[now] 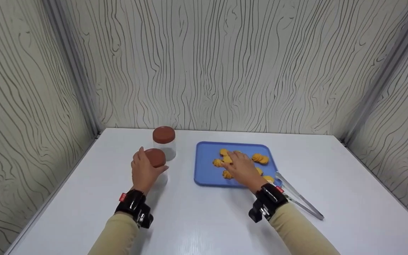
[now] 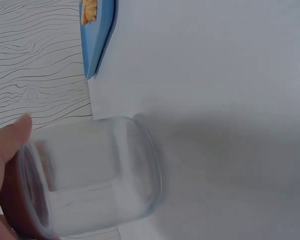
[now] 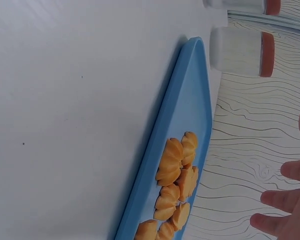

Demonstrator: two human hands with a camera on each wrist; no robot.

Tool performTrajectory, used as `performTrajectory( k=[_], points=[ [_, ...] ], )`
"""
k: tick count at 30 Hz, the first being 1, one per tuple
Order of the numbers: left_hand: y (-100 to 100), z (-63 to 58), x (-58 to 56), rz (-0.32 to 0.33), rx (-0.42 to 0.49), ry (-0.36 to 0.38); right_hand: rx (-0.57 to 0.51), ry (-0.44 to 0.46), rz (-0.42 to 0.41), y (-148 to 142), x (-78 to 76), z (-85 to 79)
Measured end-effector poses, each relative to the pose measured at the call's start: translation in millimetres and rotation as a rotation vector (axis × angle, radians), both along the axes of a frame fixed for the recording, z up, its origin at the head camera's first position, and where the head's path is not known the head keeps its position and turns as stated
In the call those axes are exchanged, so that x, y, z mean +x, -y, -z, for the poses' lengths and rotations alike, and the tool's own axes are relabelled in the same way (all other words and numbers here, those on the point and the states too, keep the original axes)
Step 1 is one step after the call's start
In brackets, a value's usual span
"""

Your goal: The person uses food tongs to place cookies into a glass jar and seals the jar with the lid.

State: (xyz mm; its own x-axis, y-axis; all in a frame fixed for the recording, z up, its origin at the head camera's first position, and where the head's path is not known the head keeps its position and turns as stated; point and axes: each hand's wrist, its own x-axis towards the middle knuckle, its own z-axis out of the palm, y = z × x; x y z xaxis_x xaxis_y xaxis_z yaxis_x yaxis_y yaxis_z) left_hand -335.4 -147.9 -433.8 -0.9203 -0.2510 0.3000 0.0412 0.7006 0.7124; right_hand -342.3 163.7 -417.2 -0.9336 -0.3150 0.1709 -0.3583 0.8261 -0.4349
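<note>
My left hand [image 1: 143, 171] grips the reddish-brown lid [image 1: 156, 158] of a clear jar [image 2: 90, 175], thumb on the right side and fingers on the left. The jar looks empty in the left wrist view. My right hand [image 1: 243, 171] is held over the blue tray [image 1: 205, 174] with its fingers spread and holds nothing. Several golden swirl-shaped cookies [image 1: 257, 157] lie on the tray, some hidden under that hand. The right wrist view shows the fingers [image 3: 282, 200] apart from the cookies [image 3: 169, 162].
A second clear jar with a reddish-brown lid [image 1: 164, 134] stands behind the gripped one. Metal tongs [image 1: 308, 205] lie to the tray's right, partly hidden by my right wrist. A wood-grain patterned wall [image 1: 207, 71] rises behind the white table [image 1: 197, 219].
</note>
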Motion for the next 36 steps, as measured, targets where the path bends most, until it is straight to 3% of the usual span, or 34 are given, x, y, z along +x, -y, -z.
performTrajectory(
  k=[7,15,24,36],
  points=[
    [-0.4,11.2,-4.0,0.077,0.300,0.061,0.007,0.003,0.013,0.0,3.5,2.7],
    [-1.8,21.6,-6.5,0.098,0.460,0.086,0.013,-0.012,0.000,3.3,3.1,4.7],
    [-3.5,29.0,-6.5,0.132,0.479,0.149,0.020,-0.021,-0.021,12.2,6.5,3.5],
    [-13.5,27.2,-11.5,0.111,0.448,0.239,0.024,-0.016,-0.033,23.5,5.1,2.8]
  ],
)
